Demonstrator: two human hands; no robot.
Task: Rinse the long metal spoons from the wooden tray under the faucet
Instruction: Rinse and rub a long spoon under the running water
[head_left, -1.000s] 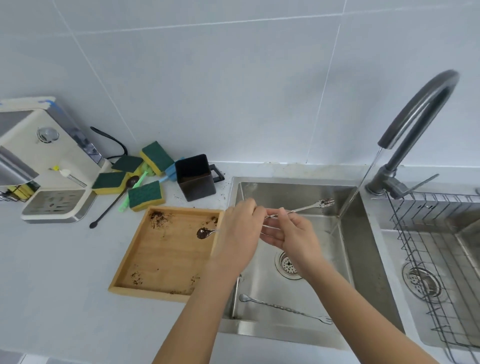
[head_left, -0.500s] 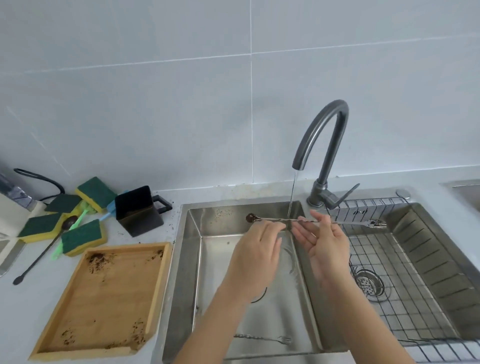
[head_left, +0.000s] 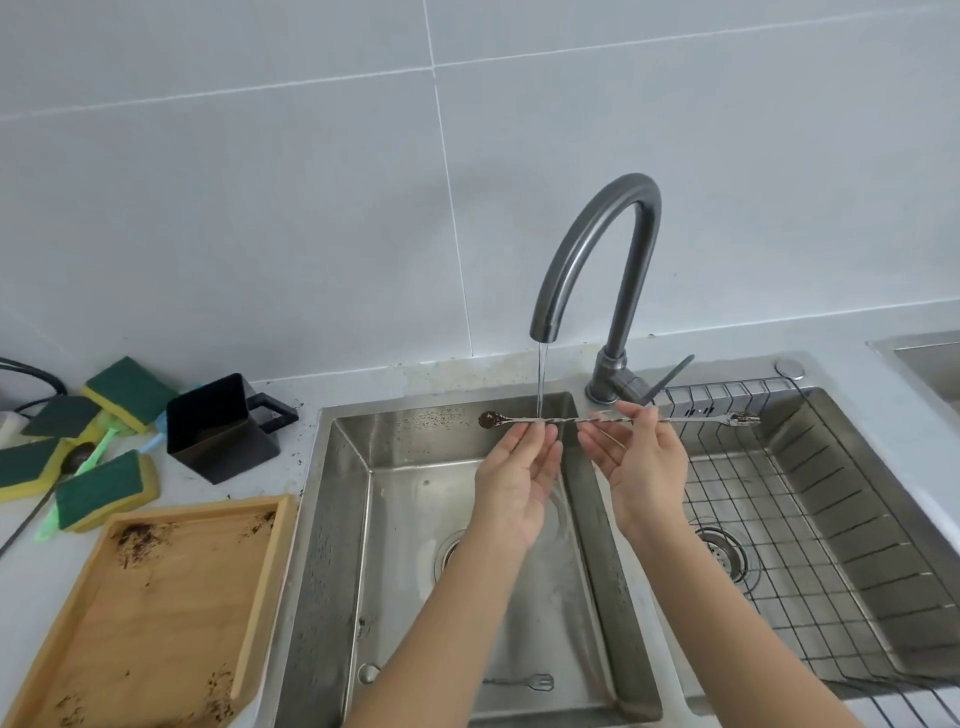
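I hold a long metal spoon (head_left: 571, 420) level over the left sink basin (head_left: 415, 431), its dirty bowl at the left and its forked end at the right. My left hand (head_left: 519, 478) pinches the shaft left of the water stream. My right hand (head_left: 641, 467) pinches it to the right. Water from the dark grey faucet (head_left: 592, 249) falls onto the shaft between my hands. A second long spoon (head_left: 514, 680) lies on the basin floor, partly hidden by my left forearm. The wooden tray (head_left: 156, 613), left of the sink, carries only brown crumbs.
A wire rack (head_left: 810, 519) sits in the right basin. On the counter behind the tray stand a black square cup (head_left: 218, 426), several green and yellow sponges (head_left: 104, 488), and a dark long-handled spoon (head_left: 72, 460). The tiled wall rises right behind the faucet.
My hands carried the spoon from over the tray's edge to the right, under the running water. The view has swung right and centred on the faucet.
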